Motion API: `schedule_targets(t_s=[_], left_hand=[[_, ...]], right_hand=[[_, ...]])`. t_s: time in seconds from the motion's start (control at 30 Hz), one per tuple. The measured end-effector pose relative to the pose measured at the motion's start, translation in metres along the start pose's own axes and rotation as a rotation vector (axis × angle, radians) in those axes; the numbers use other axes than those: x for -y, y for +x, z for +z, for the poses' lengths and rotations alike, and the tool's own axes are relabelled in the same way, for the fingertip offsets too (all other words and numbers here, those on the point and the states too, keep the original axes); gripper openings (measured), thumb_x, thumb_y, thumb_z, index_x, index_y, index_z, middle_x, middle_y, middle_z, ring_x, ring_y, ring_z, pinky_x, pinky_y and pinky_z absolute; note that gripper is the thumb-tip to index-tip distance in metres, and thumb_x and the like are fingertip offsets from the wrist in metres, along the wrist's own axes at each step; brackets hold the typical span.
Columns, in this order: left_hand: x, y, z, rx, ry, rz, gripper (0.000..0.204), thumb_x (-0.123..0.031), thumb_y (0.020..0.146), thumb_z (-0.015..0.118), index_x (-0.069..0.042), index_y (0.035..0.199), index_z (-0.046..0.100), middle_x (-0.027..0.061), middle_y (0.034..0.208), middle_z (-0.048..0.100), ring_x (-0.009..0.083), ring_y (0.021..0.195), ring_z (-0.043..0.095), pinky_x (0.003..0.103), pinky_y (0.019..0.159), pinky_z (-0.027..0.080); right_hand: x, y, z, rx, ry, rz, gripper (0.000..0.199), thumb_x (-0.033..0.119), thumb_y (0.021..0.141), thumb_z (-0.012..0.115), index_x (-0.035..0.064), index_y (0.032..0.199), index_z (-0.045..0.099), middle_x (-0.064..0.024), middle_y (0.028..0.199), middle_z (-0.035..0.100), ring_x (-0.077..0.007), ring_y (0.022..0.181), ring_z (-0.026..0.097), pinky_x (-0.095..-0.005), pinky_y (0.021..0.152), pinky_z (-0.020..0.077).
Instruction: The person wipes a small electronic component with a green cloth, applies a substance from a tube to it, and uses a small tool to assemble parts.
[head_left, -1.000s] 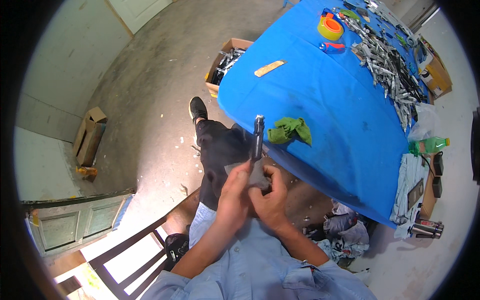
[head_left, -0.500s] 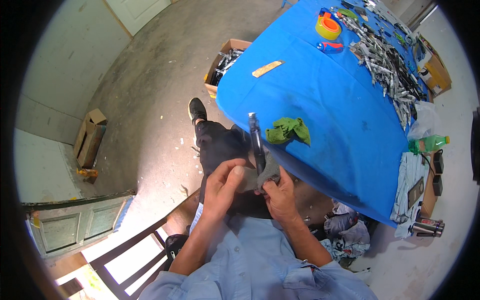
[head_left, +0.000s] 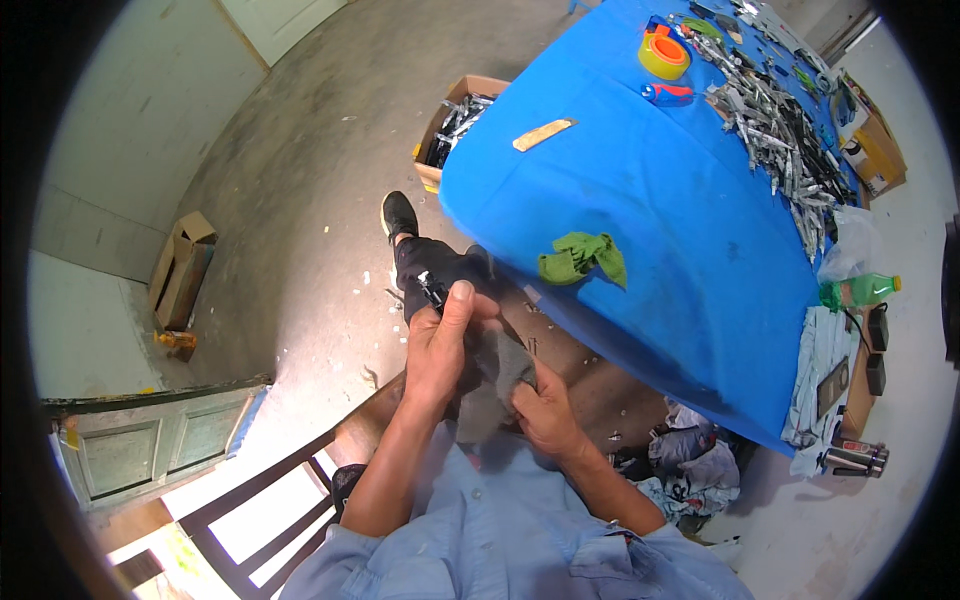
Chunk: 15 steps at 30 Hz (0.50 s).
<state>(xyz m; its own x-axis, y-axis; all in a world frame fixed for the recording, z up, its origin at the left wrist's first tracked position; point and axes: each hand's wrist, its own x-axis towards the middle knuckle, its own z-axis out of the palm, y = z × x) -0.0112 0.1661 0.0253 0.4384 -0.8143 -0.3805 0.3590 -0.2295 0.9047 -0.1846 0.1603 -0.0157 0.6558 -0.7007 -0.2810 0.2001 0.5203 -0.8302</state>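
Note:
My left hand [head_left: 438, 350] is closed around a dark tube-shaped part [head_left: 432, 290], whose black and silvery end sticks out beyond the thumb. The rest of it is hidden by the fingers. To its right, my right hand [head_left: 545, 412] grips a grey cloth [head_left: 503, 362] that hangs between the hands, over my lap. Whether the cloth touches the tube-shaped part, I cannot tell. Ahead, near the table's edge, lies a crumpled green cloth [head_left: 582, 258].
A blue-covered table [head_left: 660, 210] bears a heap of metallic parts [head_left: 775, 135], tape rolls [head_left: 663, 55], a red-and-blue tool [head_left: 667, 94], a flat tan strip [head_left: 545, 134] and a green bottle [head_left: 868, 289]. Beside it stands a cardboard box [head_left: 430, 150] holding similar parts.
The tube-shaped part stood upright in the grey cloth at my right hand; now my left hand holds it, tilted left. The cloth hangs looser from my right hand, which has moved slightly down.

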Motion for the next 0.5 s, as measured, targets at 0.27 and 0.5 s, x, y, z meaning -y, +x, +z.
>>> schedule_targets(t_s=[0.27,0.5], left_hand=[[-0.003,0.003,-0.001,-0.128,-0.03,0.074,0.059,-0.057,0.105,0.059,0.0,0.092,0.072,0.009,0.077,0.07,0.0146,0.068,0.064,0.027,0.066,0.052],[-0.021,0.011,-0.021,-0.245,-0.039,0.113,0.056,-0.057,0.105,0.06,-0.003,0.095,0.073,0.0047,0.077,0.07,0.0097,0.068,0.061,0.023,0.058,0.045]], right_hand=[[0.012,-0.01,0.004,0.053,-0.076,0.113,0.029,0.01,0.103,0.057,0.0001,0.128,0.067,0.0016,0.099,0.065,-0.0053,0.088,0.057,-0.0232,0.078,0.0485],[-0.006,-0.023,-0.015,-0.157,-0.147,0.124,0.041,0.012,0.108,0.055,-0.0039,0.145,0.055,-0.0041,0.112,0.068,-0.0096,0.093,0.062,-0.026,0.084,0.0517]])
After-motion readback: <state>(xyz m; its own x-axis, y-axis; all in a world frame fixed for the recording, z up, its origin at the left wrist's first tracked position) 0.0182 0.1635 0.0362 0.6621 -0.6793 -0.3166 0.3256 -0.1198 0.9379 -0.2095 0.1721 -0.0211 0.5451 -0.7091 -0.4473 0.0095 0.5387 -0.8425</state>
